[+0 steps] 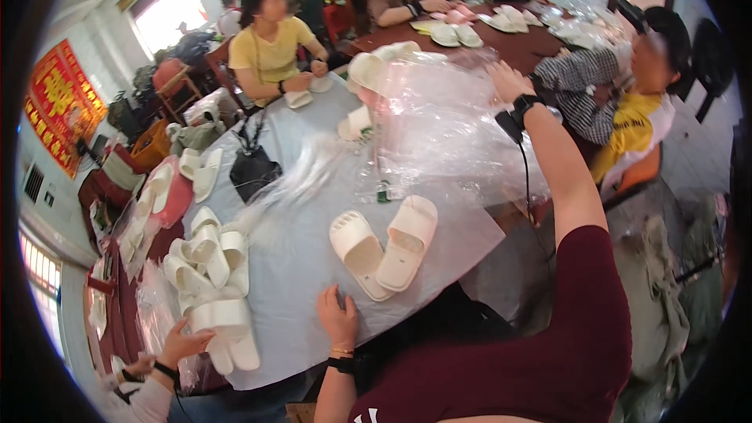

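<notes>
My left hand (338, 318) rests at the near edge of the covered table, its fingers apart and nothing in it. Just beyond it lies a pair of cream slide slippers, the left slipper (356, 249) partly under the right slipper (407, 239). My right arm stretches far forward. My right hand (509, 83) lies at the far right edge of a heap of clear plastic bags (446, 133), fingers extended and touching the plastic; no grip shows. More cream slippers (376, 70) stand partly behind the bags.
Slippers (207, 254) are piled at the left, where another person's hand (184, 342) touches one. A black bag (254, 171) and blurred clear plastic strips (301, 176) lie mid-table. Other people sit around the tables; a checked sleeve (576, 82) is close to my right hand.
</notes>
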{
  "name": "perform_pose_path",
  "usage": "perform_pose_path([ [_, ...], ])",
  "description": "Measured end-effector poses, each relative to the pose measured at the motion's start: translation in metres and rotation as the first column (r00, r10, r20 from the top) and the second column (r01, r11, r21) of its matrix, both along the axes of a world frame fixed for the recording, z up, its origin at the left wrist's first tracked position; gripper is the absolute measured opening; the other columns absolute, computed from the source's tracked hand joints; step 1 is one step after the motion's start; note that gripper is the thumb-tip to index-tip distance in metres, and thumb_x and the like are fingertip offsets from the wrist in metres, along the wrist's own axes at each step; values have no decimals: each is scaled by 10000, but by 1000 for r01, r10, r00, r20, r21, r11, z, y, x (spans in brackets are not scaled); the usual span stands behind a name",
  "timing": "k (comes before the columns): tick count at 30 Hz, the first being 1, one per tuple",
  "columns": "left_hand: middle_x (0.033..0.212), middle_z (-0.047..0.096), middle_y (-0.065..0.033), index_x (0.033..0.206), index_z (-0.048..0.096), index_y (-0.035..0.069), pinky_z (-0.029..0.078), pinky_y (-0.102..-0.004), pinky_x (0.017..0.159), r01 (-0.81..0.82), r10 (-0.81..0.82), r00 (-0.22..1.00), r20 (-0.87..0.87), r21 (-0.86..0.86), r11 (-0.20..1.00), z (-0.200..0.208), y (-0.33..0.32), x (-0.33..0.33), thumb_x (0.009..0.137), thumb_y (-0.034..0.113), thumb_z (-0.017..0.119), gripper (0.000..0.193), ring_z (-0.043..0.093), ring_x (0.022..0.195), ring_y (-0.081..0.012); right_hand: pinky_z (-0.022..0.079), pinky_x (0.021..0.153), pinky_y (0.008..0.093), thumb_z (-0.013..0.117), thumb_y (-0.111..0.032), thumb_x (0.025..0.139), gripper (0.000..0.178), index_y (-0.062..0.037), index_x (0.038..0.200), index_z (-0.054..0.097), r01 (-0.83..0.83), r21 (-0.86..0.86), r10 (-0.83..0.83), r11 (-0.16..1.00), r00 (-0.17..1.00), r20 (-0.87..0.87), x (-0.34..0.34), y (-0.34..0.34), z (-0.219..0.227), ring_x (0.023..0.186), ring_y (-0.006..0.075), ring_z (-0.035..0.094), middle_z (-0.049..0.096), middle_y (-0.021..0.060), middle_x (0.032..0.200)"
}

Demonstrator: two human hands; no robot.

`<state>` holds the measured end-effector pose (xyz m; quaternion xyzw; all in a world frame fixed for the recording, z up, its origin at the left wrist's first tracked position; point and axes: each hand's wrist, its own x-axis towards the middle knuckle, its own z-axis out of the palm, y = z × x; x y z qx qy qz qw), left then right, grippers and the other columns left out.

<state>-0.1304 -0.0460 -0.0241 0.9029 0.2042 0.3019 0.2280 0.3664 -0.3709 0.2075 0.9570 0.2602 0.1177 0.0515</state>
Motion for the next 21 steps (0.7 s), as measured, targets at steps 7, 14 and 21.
perform_pose_path([
  [7, 1096, 582, -186, 1108, 583, 6, 436, -441, 889, -38, 38, 999, -4, -25, 999, -6, -3, -7, 779, 82, 635, 342, 543, 1014, -367, 366, 1032, 415, 509, -254, 911, 509, -46, 1367, 424, -308, 272, 406, 912, 775, -484, 46, 112, -23, 1287, 333, 414, 487, 170, 1333],
  [14, 1081, 584, -165, 1060, 594, -10, 451, -421, 888, 19, -12, 994, 105, -68, 997, 4, -8, 10, 807, 77, 597, 268, 549, 1016, -346, 369, 1036, 411, 506, -213, 896, 464, -33, 1322, 465, -848, 156, 822, 506, 420, -384, -67, 414, -27, 1263, 334, 442, 513, 178, 1305],
  [21, 1021, 568, -149, 963, 587, -4, 451, -420, 850, -24, 28, 988, 151, -28, 999, 1, -14, -3, 772, 68, 592, 204, 549, 966, -336, 372, 1040, 406, 503, -173, 882, 424, -20, 1277, 507, -955, 101, 941, 278, 249, -228, -108, 471, -5, 1239, 335, 469, 538, 186, 1277],
])
